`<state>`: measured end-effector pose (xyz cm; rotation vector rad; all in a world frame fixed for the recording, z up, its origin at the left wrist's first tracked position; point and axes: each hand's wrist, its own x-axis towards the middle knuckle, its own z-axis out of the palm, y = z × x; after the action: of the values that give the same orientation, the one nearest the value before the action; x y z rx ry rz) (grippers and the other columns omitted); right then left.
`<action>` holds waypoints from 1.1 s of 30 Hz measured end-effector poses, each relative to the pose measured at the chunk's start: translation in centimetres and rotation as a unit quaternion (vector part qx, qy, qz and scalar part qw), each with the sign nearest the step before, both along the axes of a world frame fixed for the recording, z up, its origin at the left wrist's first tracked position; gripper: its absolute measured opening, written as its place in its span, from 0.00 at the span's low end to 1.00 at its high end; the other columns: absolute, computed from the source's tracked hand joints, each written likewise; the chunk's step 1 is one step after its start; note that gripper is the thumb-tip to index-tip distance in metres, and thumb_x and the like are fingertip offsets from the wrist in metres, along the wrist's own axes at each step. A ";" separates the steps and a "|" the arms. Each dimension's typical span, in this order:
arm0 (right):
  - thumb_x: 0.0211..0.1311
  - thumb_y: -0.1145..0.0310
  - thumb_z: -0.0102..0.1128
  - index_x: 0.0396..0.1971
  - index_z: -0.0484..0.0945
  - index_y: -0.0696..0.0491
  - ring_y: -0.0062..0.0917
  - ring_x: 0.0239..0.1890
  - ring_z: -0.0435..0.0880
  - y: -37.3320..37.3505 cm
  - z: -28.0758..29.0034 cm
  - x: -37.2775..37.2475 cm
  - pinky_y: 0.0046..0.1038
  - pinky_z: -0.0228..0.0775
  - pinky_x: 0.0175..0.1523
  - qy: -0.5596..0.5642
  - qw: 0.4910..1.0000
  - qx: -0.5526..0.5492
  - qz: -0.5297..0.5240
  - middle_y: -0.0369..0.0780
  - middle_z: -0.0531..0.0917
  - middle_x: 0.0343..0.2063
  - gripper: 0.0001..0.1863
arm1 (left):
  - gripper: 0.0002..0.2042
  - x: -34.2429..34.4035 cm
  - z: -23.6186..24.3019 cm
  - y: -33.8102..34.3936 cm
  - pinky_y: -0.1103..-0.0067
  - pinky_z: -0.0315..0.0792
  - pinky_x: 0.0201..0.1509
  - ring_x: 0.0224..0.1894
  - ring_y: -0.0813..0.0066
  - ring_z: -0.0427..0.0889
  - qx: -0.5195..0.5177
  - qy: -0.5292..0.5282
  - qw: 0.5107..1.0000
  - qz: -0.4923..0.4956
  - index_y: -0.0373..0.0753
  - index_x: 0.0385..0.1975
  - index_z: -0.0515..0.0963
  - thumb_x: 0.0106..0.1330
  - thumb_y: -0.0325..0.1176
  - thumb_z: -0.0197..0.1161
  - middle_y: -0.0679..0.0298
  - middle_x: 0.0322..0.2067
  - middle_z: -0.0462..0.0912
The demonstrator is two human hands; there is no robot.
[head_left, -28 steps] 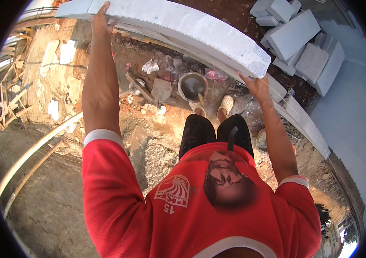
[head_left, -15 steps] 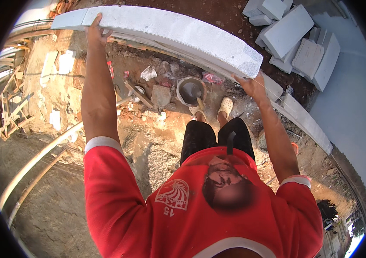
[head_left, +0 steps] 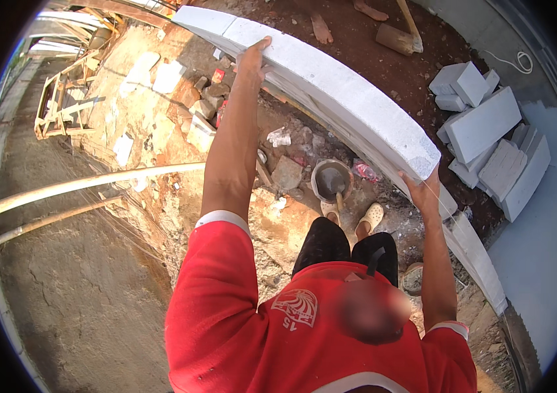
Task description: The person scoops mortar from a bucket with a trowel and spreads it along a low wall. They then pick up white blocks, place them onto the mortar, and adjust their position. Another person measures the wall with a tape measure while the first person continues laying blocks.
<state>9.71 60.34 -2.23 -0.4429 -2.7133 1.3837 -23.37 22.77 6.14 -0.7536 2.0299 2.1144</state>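
Observation:
A long white block (head_left: 341,75), with a seam near its far left end, lies along the top of a low wall of white blocks (head_left: 472,255). My left hand (head_left: 253,59) grips the block's near edge towards that end, fingertips on the top face. My right hand (head_left: 422,190) holds it at the right end, fingers bent round the lower corner. A thin string runs down past my right hand along the wall. Below, between the wall and my sandalled feet (head_left: 367,217), stands a bucket (head_left: 316,175) of grey wet mix with a tool handle sticking out.
Beyond the wall are another person's bare feet (head_left: 321,26), a mallet (head_left: 393,38) on dark soil and a pile of white blocks (head_left: 485,124). Bamboo poles (head_left: 82,181) cross at left near a wooden frame (head_left: 62,108). Rubble and scraps litter the ground around the bucket.
The view has turned, so wall, hands and bucket appear further right and lower, and the other person's feet and mallet have come into sight. Both my hands still grip the block.

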 end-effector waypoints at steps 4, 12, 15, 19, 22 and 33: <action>0.51 0.61 0.82 0.64 0.68 0.59 0.46 0.61 0.80 0.1 -0.5 0.2 0.40 0.72 0.64 0.008 1.000 -0.010 0.003 0.53 0.80 0.58 0.43 | 0.27 -0.1 -1.2 -0.1 0.50 0.75 0.63 0.61 0.54 0.77 0.012 0.027 0.999 0.028 0.34 0.61 0.74 0.65 0.39 0.72 0.57 0.57 0.78; 0.51 0.64 0.81 0.72 0.58 0.57 0.47 0.65 0.76 -0.1 0.4 0.0 0.40 0.69 0.67 0.000 0.998 -0.057 0.005 0.55 0.76 0.62 0.52 | 0.32 -1.1 -1.6 -0.3 0.48 0.75 0.60 0.63 0.55 0.76 0.032 0.018 0.999 0.017 0.31 0.64 0.70 0.64 0.38 0.74 0.53 0.58 0.77; 0.51 0.64 0.80 0.76 0.49 0.58 0.45 0.71 0.70 -0.7 1.3 0.1 0.39 0.65 0.71 0.048 0.998 0.041 -0.005 0.56 0.70 0.67 0.58 | 0.44 0.1 -0.7 1.3 0.59 0.68 0.70 0.67 0.50 0.72 -0.020 0.101 0.993 0.052 0.24 0.70 0.56 0.61 0.38 0.75 0.46 0.66 0.70; 0.54 0.66 0.76 0.76 0.50 0.58 0.47 0.73 0.65 -1.4 1.1 2.7 0.41 0.61 0.74 0.081 0.994 -0.045 -0.055 0.56 0.64 0.70 0.55 | 0.53 4.3 0.1 2.6 0.66 0.61 0.76 0.72 0.52 0.65 -0.182 0.174 0.967 0.026 0.22 0.75 0.45 0.61 0.44 0.75 0.40 0.72 0.59; 0.59 0.69 0.71 0.73 0.58 0.59 0.48 0.67 0.73 -2.0 -1.4 7.5 0.42 0.66 0.69 0.137 0.989 -0.002 -0.060 0.55 0.72 0.63 0.44 | 0.43 10.7 -2.8 1.2 0.62 0.79 0.58 0.61 0.54 0.76 -0.095 0.159 0.983 0.003 0.30 0.75 0.49 0.70 0.46 0.64 0.43 0.66 0.67; 0.65 0.58 0.60 0.63 0.69 0.54 0.50 0.55 0.81 -8.6 -19.4 22.9 0.47 0.74 0.58 -0.317 0.946 -0.054 0.045 0.53 0.81 0.51 0.29 | 0.20 39.0 -34.7 -9.8 0.73 0.75 0.42 0.37 0.71 0.82 -0.157 -0.172 0.964 -0.130 0.31 0.53 0.82 0.72 0.41 0.66 0.60 0.38 0.86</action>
<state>32.65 51.77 -21.61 -0.9292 -3.1828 1.6503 15.58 12.97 -28.53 -0.7774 2.1475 1.4284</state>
